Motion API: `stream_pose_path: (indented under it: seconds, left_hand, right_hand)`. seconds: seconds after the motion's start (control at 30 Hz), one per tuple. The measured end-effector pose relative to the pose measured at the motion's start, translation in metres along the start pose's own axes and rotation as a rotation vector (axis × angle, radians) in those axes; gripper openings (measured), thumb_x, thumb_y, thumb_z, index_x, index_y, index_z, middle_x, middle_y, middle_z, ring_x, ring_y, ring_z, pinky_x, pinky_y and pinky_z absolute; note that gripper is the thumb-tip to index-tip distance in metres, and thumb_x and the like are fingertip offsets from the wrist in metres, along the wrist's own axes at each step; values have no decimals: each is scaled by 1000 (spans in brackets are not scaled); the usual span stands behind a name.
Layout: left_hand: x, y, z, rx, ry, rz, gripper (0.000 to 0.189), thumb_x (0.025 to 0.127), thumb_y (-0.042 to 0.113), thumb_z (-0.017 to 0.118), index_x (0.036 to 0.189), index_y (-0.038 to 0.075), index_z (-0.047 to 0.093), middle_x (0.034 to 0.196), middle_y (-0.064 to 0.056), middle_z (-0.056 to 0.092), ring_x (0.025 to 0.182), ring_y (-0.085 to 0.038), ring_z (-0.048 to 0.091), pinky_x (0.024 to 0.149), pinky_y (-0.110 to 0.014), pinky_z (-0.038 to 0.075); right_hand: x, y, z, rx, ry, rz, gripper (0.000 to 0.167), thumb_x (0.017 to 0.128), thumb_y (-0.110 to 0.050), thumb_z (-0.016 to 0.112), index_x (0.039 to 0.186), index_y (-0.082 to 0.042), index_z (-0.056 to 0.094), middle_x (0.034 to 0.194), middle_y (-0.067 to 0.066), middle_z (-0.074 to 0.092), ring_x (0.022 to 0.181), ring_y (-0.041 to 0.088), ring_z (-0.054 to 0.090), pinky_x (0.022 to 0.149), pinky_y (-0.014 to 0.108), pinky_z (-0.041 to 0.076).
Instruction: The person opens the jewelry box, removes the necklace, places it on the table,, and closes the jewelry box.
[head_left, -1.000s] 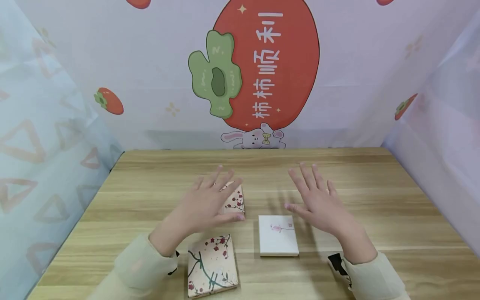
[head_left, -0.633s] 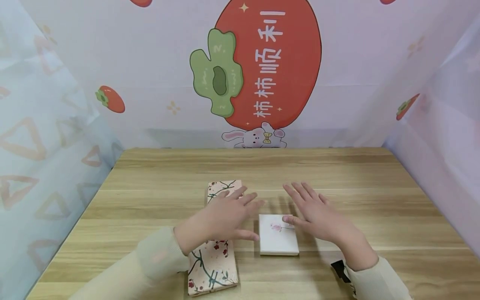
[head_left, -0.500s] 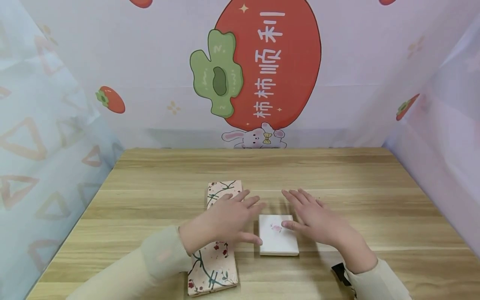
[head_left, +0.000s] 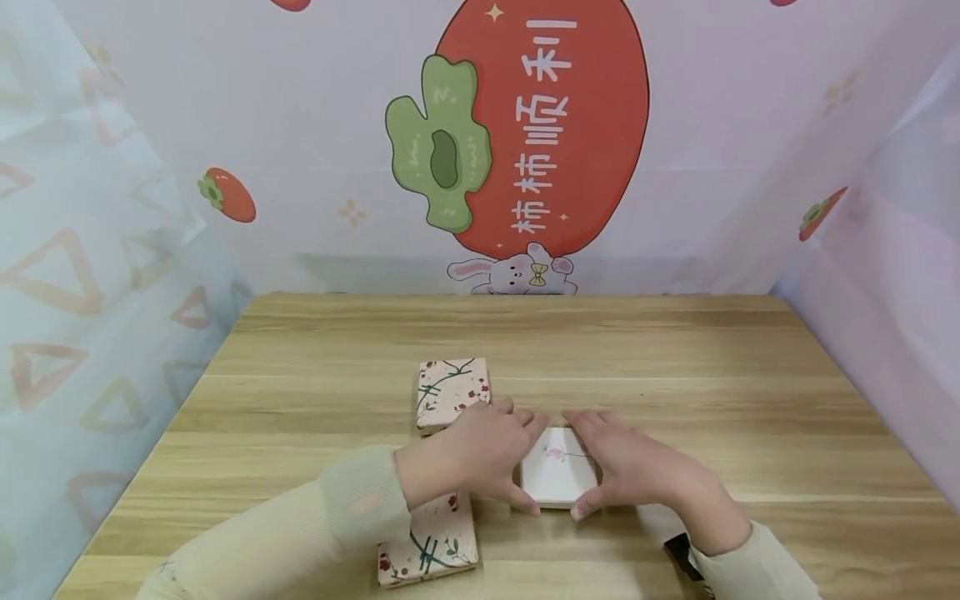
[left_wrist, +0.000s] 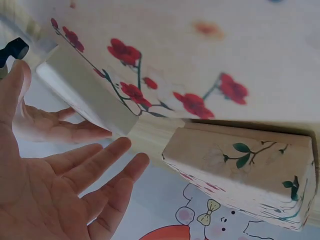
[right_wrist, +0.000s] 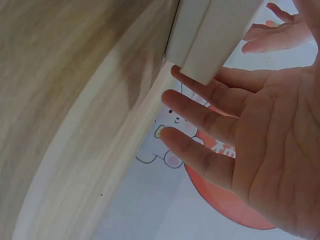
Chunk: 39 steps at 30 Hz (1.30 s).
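Observation:
A flat white square box (head_left: pixel 558 471) with a pink flower drawn on its lid lies on the table, between my two hands. At its left side is my left hand (head_left: pixel 487 454), thumb near the front corner and fingers toward the far corner. On the other side my right hand (head_left: pixel 633 462) frames the box in the same way. The left wrist view shows loosely extended left fingers (left_wrist: pixel 95 167) a little apart from the white box (left_wrist: pixel 82 95). In the right wrist view, the relaxed right fingers (right_wrist: pixel 205 115) reach to the box's edge (right_wrist: pixel 212 45); contact is hard to tell.
Two flower-patterned boxes lie on the wooden table (head_left: pixel 675 342): one farther back (head_left: pixel 450 387), one nearer (head_left: pixel 431 550), partly hidden by my left arm. Behind the table hangs a printed persimmon backdrop (head_left: pixel 555 125), with cloth walls on both sides.
My left hand has moved right from over the patterned boxes to the white box. The right hand has lowered and come in toward its right side. The boxes have stayed put.

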<state>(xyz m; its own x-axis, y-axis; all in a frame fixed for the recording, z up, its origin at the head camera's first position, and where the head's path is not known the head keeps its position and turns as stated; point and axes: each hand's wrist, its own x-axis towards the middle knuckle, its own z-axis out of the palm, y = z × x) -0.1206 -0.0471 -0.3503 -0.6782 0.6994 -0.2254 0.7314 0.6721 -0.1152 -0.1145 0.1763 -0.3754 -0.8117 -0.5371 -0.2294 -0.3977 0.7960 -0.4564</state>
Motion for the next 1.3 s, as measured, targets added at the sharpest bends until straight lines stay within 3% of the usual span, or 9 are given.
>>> stream_pose_path:
  seconds: [0.23, 0.4, 0.63, 0.8, 0.97, 1.3]
  left_hand:
    - [7, 3, -2, -9, -49, 3, 108, 69, 80, 68, 151, 14, 40, 146, -1, 55, 125, -20, 55, 99, -39, 52]
    - [9, 3, -1, -6, -74, -9, 111, 68, 79, 70, 153, 15, 38, 147, -1, 53, 129, -21, 53, 103, -40, 50]
    - [12, 5, 2, 9, -96, -36, 114, 67, 82, 68, 153, 15, 37, 150, 1, 49, 130, -21, 51, 103, -42, 48]
    - [12, 4, 0, -14, -109, -47, 109, 70, 78, 70, 152, 13, 40, 147, 1, 51, 126, -19, 52, 102, -42, 49]
    - [8, -2, -4, -79, -81, -64, 105, 72, 73, 72, 151, 11, 40, 148, -2, 50, 128, -21, 51, 102, -42, 50]
    - [-9, -19, -9, -162, 16, -107, 108, 72, 71, 72, 152, 10, 36, 146, -7, 50, 131, -25, 48, 98, -46, 50]
  right_hand:
    - [2, -5, 1, -27, -49, 3, 128, 58, -60, 87, 150, 7, 29, 149, 18, 42, 136, 40, 38, 98, 72, 40]
    - [5, -6, 3, -44, -53, -4, 118, 62, -48, 91, 148, 7, 32, 145, 18, 43, 134, 40, 39, 99, 70, 41]
    - [9, -1, 4, -26, -16, -157, 92, 63, -37, 89, 132, 5, 43, 119, 7, 48, 110, 23, 45, 94, 40, 47]
    - [10, 3, 5, 66, -6, -185, 85, 65, -34, 87, 129, 1, 44, 112, 2, 46, 98, 14, 45, 84, 25, 45]
    - [12, 4, 3, 114, 37, -201, 86, 66, -31, 87, 131, 0, 41, 112, 4, 47, 91, 12, 48, 77, 22, 46]
    - [20, -2, -12, 155, 127, -284, 85, 64, -26, 87, 131, -3, 41, 115, 5, 48, 93, 12, 49, 79, 22, 47]
